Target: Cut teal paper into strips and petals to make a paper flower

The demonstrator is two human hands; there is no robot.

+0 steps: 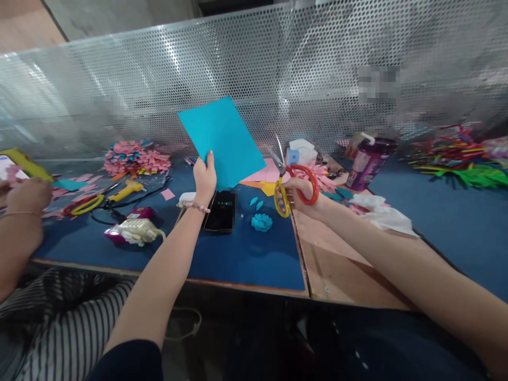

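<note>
Mesh screen (190, 69): ran right across the back, roughly 10 to 2 o'clock (clock read from the middle of the view).
Table (246, 264): spread out blue underneath, littered with offcuts, pink ones mainly towards 9 o'clock.
Blue sheet (224, 143): hung above the table around 11 o'clock, gripped near the lower-left edge by the left hand (205, 174), thumb on the near face. Looked whole, so probably hadn't been cut into at all yet.
Pink paper bunch (135, 159): sat between 9 and 10 o'clock, all fluffy strips. Seemed pretty well formed already.
Scissors (281, 166): pointed upward near 2 o'clock, blades spread, just beside the sheet but biting nothing. Held by the handles in the right hand (297, 191).
Phone (220, 214): lay at 8 o'clock, just below the left hand.
Blue flower (262, 223): rested between 5 and 6 o'clock. Looked mostly put together; couldn't tell if properly finished.
Loose petals (254, 201): lay at the flower's 11 o'clock, two in all, apart from it. Seemingly cut out already, just not attached.
</note>
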